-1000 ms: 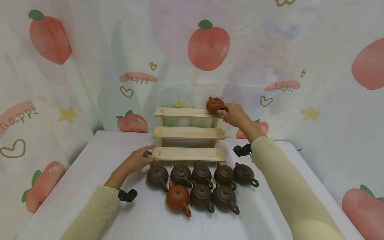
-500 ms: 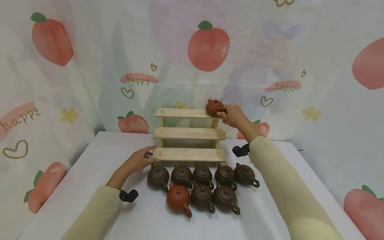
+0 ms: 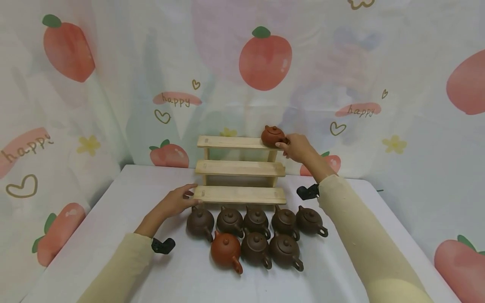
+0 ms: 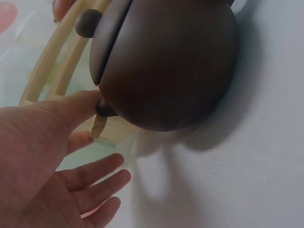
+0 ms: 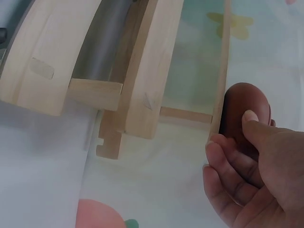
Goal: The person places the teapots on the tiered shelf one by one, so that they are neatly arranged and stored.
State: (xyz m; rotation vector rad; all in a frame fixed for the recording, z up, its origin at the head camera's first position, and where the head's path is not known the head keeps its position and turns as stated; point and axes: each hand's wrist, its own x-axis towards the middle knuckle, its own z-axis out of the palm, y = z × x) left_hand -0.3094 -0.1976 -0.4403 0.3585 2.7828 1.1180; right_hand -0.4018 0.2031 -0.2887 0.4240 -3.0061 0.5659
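A small reddish-brown teapot [image 3: 273, 136] stands upright on the right end of the top board of a three-step wooden display stand [image 3: 240, 168]. My right hand [image 3: 299, 148] pinches its handle; in the right wrist view the thumb presses the teapot's [image 5: 244, 107] side. My left hand [image 3: 176, 202] holds the left end of the lowest board between thumb and index finger. In the left wrist view its other fingers [image 4: 102, 185] stretch out loosely. Close by the thumb, a dark brown teapot [image 4: 171, 61] fills much of that view, its spout touching or nearly touching the thumb.
Several dark brown teapots [image 3: 285, 249] and one orange-red teapot [image 3: 225, 251] stand in two rows on the white-covered table [image 3: 170, 277], right in front of the stand. A fruit-patterned cloth [image 3: 212, 50] hangs close behind it.
The reddish-brown teapot has come down slightly onto the top board, and my right hand has lowered with it. My left hand stays at the bottom board.
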